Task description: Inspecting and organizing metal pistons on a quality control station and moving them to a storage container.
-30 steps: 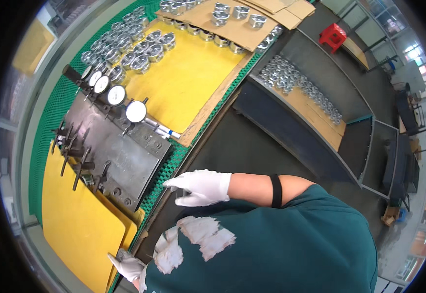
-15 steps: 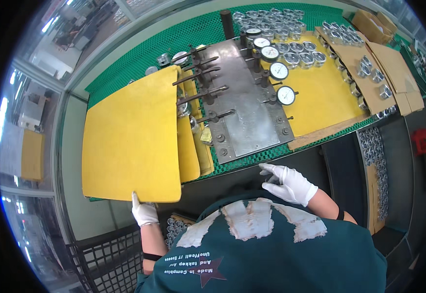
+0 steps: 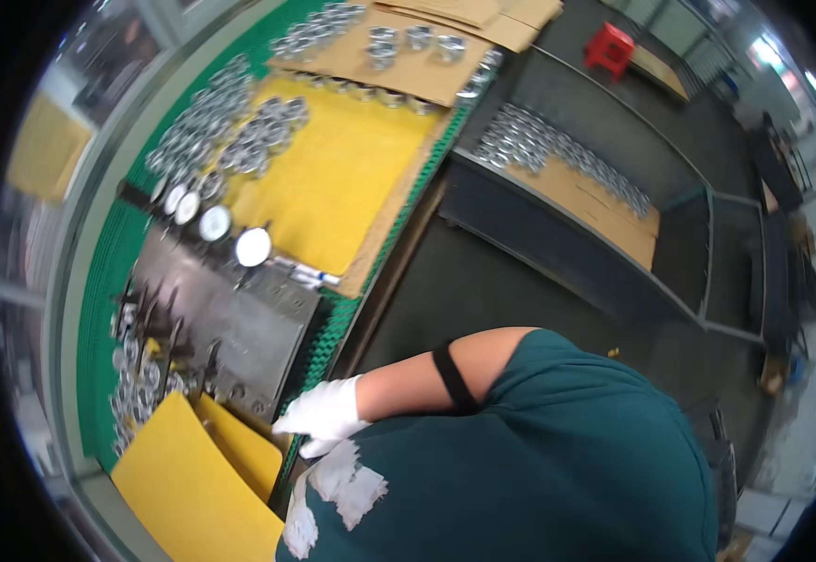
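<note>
My right hand [image 3: 319, 414], in a white glove, is at the front edge of the bench, its fingers apart and nothing visible in them. It is nearest to the lower corner of a steel plate fixture [image 3: 230, 314], which carries dial gauges [image 3: 252, 246] along one side and dark clamp arms on the other. A yellow sheet [image 3: 188, 487] leans at the lower left, with a smaller yellow sheet [image 3: 244, 450] beside it, close to my right hand. My left hand is out of view.
Shiny metal rings [image 3: 263, 136] crowd a green mat and a flat yellow sheet [image 3: 342, 178]. More stand on cardboard [image 3: 426, 77]. Pens [image 3: 305, 273] lie beside the gauges. A dark trolley [image 3: 539, 253] holding rings stands to the right, a red stool [image 3: 608, 50] beyond.
My view has swung to the right, showing more of the trolley and floor. The left hand, earlier at the big yellow sheet's lower edge, has gone out of view.
</note>
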Demonstrator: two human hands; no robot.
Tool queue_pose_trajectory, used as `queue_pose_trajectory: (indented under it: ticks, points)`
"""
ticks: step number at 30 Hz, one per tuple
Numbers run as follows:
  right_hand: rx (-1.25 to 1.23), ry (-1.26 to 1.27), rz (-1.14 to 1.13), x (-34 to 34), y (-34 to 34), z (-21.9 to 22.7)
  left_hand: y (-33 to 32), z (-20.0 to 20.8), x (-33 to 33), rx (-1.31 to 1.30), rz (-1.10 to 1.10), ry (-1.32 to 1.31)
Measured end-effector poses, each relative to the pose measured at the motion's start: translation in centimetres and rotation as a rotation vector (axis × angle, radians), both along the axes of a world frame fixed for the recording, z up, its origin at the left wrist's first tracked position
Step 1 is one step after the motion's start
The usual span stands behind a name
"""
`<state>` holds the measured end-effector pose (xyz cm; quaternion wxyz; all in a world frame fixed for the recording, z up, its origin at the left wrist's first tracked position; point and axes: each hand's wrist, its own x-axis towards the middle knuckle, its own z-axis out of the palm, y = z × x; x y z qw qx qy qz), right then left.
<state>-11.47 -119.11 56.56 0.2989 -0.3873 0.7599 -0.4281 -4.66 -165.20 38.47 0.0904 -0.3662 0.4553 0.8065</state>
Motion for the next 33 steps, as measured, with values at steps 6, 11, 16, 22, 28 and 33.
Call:
queue_pose_trajectory:
  ticks: [6,11,16,22,28,33]
  points:
    - [-0.014,-0.045,-0.232,2.4,3.6,-1.4,-0.1,3.6,-2.8,-0.067,-0.047,0.03]
    - [0.009,-0.227,-0.172,1.2,1.4,-2.0,-2.9,5.8,-0.1,-0.072,0.078,0.09]
    - [-0.011,-0.336,-0.044,-0.7,-6.1,-2.0,-4.6,6.1,4.4,-0.046,0.198,0.094]
    - [-0.031,-0.538,-0.411,-3.5,-16.5,-5.2,-6.6,6.3,10.4,-0.035,0.35,0.078]
    - [-0.329,-0.97,-0.442,-4.6,-22.6,-8.0,-5.1,10.0,20.9,0.009,0.769,0.006]
    - [-0.371,-1.143,-0.503,-6.7,-23.0,-8.6,-4.3,9.1,19.4,-0.146,0.973,0.154]
